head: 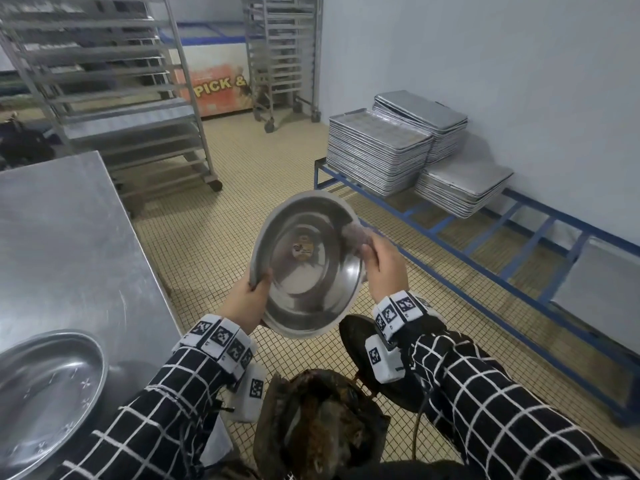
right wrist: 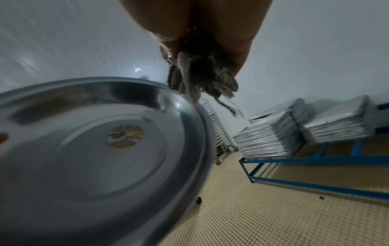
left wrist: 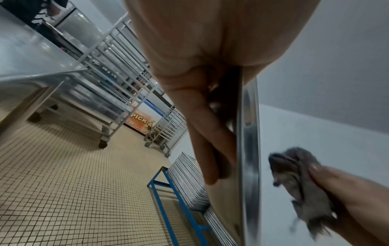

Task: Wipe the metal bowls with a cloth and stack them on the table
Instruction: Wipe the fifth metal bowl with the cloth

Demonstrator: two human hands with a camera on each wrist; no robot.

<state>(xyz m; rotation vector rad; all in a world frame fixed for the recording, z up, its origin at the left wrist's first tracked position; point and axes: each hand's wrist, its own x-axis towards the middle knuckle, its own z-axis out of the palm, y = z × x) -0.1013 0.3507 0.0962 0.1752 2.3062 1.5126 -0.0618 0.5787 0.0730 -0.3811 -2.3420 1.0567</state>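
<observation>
A round metal bowl (head: pixel 308 268) with a sticker in its middle is held tilted in the air, its inside facing me. My left hand (head: pixel 247 299) grips its lower left rim, thumb inside, fingers behind; the left wrist view shows that rim (left wrist: pixel 249 149) edge-on. My right hand (head: pixel 382 265) clutches a grey frayed cloth (head: pixel 355 235) at the bowl's upper right rim. In the right wrist view the cloth (right wrist: pixel 202 74) hangs at the edge of the bowl (right wrist: pixel 94 149). A second metal bowl (head: pixel 45 386) sits on the steel table (head: pixel 62 230) at the left.
Stacks of metal trays (head: pixel 381 154) rest on a low blue frame (head: pixel 485 258) along the right wall. Wheeled tray racks (head: pixel 114 91) stand behind the table, with a chest freezer (head: pixel 214 81) further back. Dark rusty objects (head: pixel 318 420) lie on the tiled floor below my hands.
</observation>
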